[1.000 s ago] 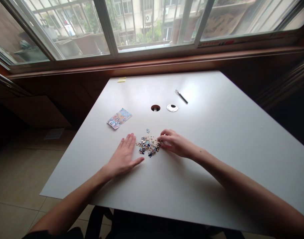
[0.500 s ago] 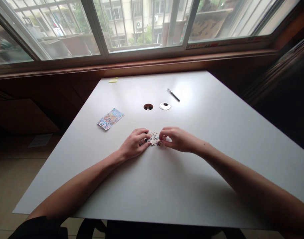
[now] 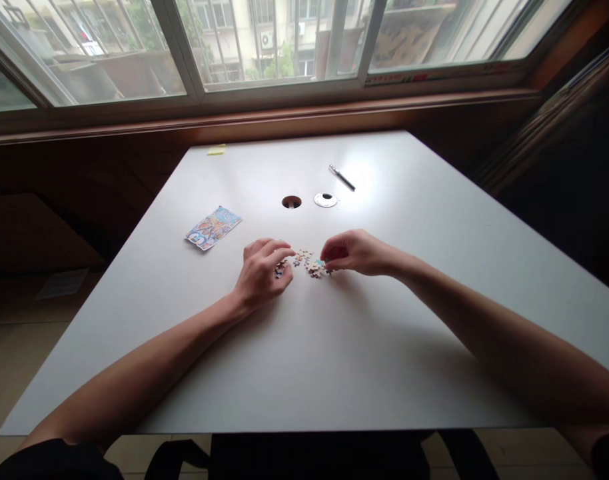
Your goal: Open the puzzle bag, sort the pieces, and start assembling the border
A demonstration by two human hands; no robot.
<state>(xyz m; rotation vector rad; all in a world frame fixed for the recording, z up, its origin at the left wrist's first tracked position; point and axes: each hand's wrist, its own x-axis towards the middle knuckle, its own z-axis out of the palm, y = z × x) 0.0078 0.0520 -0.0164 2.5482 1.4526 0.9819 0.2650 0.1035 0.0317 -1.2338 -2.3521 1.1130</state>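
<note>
A desk by a window in what looks like a home or a small office room.

A plain white rectangular desk (image 3: 384, 320) stands with its far edge against a low dark wooden wall under a wide sliding window with white metal frames (image 3: 194, 67); through the glass show apartment blocks, barred balconies and some green. The desk has a round cable hole (image 3: 291, 202) near its far edge, with the hole's white round cap (image 3: 325, 199) lying just beside it. The floor beside the desk's left edge is laid with pale beige tiles (image 3: 14, 353).
</note>
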